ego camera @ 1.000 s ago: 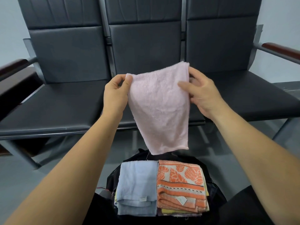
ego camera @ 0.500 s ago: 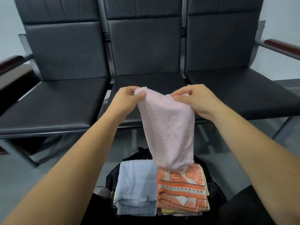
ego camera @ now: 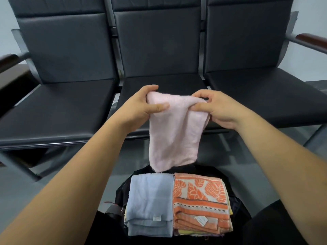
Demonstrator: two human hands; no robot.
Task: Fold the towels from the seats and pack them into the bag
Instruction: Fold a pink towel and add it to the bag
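Pink towel (ego camera: 174,131), pinched at its top fold by left hand (ego camera: 143,106) and right hand (ego camera: 218,110), hung above the bag (ego camera: 122,193); loosened grip would likely unfold it.

The black bag (ego camera: 122,193) seems mostly hidden under folded towels (ego camera: 150,197).

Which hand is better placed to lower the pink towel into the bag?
Left, marginally. The left hand grips the soft pink towel with thumb across its front, nearly above the hanging end; the right hand only pinches the other corner. Both probably lower together.
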